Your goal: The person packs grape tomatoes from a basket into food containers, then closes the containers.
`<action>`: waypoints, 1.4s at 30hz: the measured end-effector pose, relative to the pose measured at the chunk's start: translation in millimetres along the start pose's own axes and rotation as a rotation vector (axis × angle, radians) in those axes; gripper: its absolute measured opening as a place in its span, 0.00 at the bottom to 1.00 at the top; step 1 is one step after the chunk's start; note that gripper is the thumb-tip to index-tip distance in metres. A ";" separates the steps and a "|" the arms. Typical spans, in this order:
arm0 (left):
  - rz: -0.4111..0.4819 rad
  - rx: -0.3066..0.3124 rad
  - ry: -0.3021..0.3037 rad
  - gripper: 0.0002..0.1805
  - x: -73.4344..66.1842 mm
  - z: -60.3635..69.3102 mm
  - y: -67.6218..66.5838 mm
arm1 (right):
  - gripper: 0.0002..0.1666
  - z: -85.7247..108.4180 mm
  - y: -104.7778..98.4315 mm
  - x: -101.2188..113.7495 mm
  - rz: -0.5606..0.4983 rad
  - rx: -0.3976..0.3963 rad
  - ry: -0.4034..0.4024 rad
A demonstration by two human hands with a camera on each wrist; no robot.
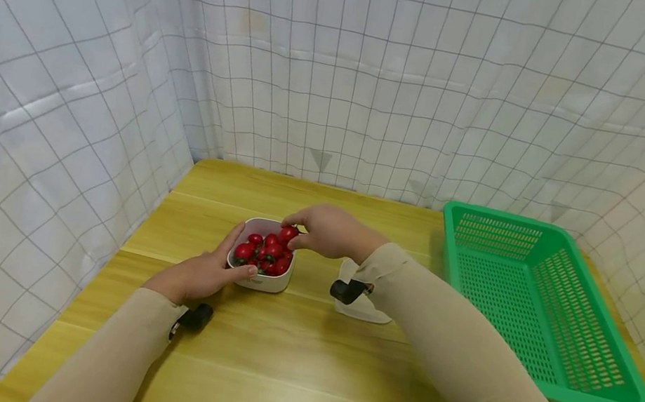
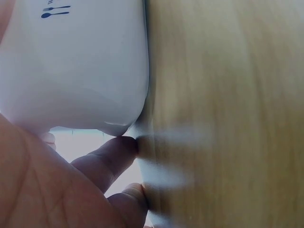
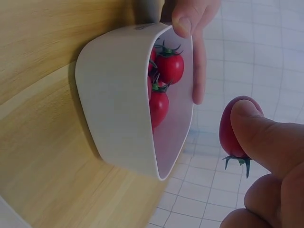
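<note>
A white square container [image 1: 267, 283] with rounded corners holds several red cherry tomatoes [image 1: 244, 251] with green stems. My left hand [image 1: 198, 277] grips it from the left, thumb over the near rim and fingers along the far left side. The left wrist view shows the container's outer wall [image 2: 90, 71] with a small fork-and-spoon print. Above the container's right side, my right hand [image 1: 333, 233] pinches one cherry tomato [image 3: 228, 133] between thumb and fingers, its green calyx pointing away from the container. In the right wrist view that tomato is apart from the rim.
A whitish, flat lid-like piece [image 1: 364, 312] lies right of the container, partly hidden under my right forearm. On the right of the wooden table [image 1: 267, 377] stands a green perforated basket [image 1: 596, 400]. White grid-patterned curtains [image 1: 401, 114] hang behind and at both sides.
</note>
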State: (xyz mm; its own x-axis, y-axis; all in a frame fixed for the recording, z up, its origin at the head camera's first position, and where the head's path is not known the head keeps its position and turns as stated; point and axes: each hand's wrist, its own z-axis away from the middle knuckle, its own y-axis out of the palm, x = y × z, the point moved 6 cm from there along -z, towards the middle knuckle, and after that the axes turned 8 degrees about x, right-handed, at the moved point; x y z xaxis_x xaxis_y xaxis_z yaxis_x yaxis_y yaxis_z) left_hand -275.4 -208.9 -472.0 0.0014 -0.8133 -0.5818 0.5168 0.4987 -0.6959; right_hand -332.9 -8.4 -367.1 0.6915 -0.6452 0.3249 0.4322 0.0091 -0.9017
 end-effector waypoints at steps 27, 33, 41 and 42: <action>0.011 0.005 0.013 0.58 1.2 -2.0 -0.9 | 0.28 -4.8 1.7 1.9 -0.020 -0.007 -0.020; 0.016 0.006 0.023 0.58 0.5 -1.5 -0.9 | 0.28 -4.6 1.3 4.3 -0.013 -0.010 -0.012; 0.018 0.008 0.024 0.59 -0.5 -0.7 -0.9 | 0.28 -5.7 0.8 7.5 -0.009 -0.005 -0.003; 0.019 0.007 0.022 0.59 -0.4 -0.6 -0.9 | 0.28 -5.8 0.7 7.9 -0.014 -0.003 -0.003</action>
State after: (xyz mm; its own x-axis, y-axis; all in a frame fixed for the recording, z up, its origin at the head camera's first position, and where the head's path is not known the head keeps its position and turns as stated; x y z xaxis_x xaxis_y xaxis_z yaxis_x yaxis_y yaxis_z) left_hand -276.5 -208.9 -471.3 -0.0080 -0.7970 -0.6039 0.5228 0.5114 -0.6820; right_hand -330.5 -17.9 -366.8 0.6869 -0.6430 0.3387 0.4402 -0.0027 -0.8979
